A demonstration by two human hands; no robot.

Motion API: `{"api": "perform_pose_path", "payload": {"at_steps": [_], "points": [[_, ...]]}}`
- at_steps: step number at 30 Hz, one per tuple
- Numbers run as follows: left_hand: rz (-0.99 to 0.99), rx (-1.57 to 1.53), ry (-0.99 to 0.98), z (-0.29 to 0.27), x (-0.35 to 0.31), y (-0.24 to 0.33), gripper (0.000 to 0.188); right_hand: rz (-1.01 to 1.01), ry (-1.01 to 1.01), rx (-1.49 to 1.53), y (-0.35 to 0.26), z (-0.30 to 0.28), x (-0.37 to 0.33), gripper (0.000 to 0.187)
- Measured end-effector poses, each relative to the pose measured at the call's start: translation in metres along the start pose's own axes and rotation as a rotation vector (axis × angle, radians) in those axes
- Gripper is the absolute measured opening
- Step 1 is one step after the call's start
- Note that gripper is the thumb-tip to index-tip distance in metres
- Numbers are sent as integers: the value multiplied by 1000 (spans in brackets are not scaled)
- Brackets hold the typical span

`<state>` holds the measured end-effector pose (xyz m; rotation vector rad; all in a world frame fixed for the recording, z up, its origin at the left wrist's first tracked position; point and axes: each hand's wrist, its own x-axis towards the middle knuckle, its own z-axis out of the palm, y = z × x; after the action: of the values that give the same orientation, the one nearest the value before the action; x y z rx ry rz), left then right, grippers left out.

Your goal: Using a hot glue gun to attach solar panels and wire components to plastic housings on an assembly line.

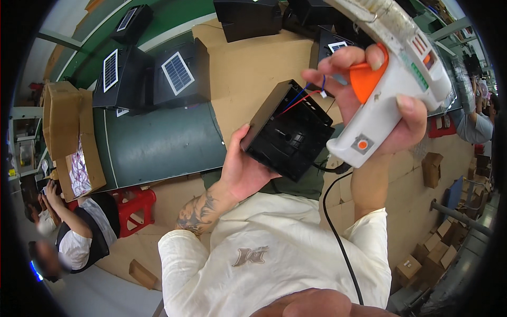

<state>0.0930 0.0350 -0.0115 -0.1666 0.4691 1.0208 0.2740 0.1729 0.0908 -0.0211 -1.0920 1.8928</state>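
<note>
Box (288, 134) in your left hand (242, 171), gun (381, 124) in your right hand (406, 129).
The box, left of the gun, is gripped at its left and near sides; your right wraps the gun, fingers at the trigger (368, 74). Wires (300, 102) reach toward your right fingers; I cannot tell if they are pinched. Best keep the box steady, wires clear of the gun.

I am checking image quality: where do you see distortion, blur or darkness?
Head view: fisheye distortion bends the edges of the green table, and corners go black; head view: the black housing and white tool look fairly sharp; head view: a co-worker's head at lower left is blurred.
</note>
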Motion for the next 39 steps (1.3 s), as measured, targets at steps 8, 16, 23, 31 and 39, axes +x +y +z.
{"api": "perform_pose_path", "payload": {"at_steps": [8,16,23,31,39], "points": [[56,-16,25,-10,0,-11,63,30,-164,89,-1,-22,21,49],[70,-87,29,-20,1,-19,62,33,235,-46,-6,22,18,35],[109,-55,-15,-28,-1,-19,55,179,343,31,-30,31,34,44],[55,-57,6,-30,-1,-18,59,336,460,125,-42,8,44,55],[30,-229,-79,-21,-17,-6,67,316,337,-416,-64,-23,-9,51]]}}
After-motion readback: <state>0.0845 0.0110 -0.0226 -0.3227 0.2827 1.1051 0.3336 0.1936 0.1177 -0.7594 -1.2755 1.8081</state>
